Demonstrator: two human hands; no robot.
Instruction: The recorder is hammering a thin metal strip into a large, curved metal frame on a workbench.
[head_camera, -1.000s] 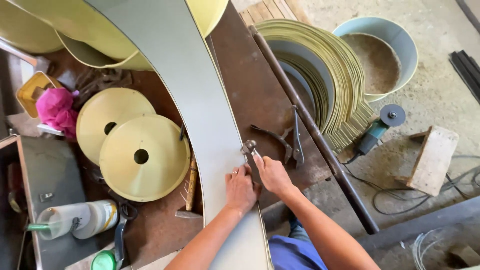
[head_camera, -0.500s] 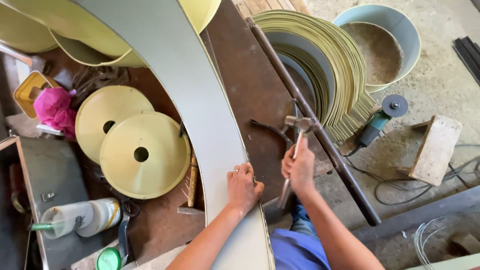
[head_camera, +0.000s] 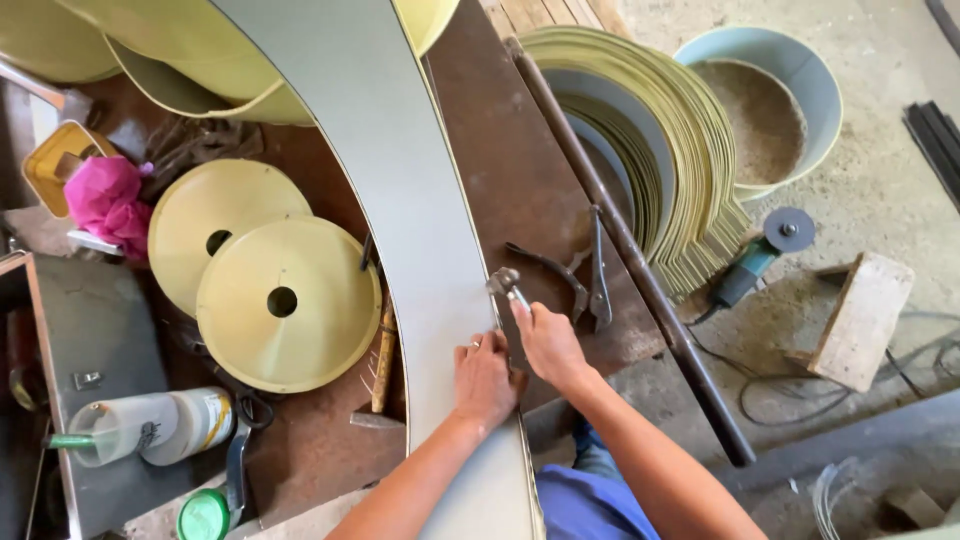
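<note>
A long curved strip of grey sheet metal (head_camera: 400, 190) lies across the rusty brown workbench (head_camera: 510, 170). My left hand (head_camera: 485, 380) presses flat on the strip near its right edge. My right hand (head_camera: 545, 345) grips a small metal hammer (head_camera: 505, 285), whose head rests on or just above the strip's edge, right beside my left fingers.
Two pale yellow cone lids with centre holes (head_camera: 285, 300) sit left of the strip. Metal shears (head_camera: 590, 270) lie to the right, beside a long steel rod (head_camera: 630, 260), a fan of stacked yellow sheets (head_camera: 660, 140), an angle grinder (head_camera: 760, 250) and a wooden block (head_camera: 860, 320).
My right hand had lifted the hammer up and to the right; now it has come back down to the strip's edge beside my left hand, which stayed put.
</note>
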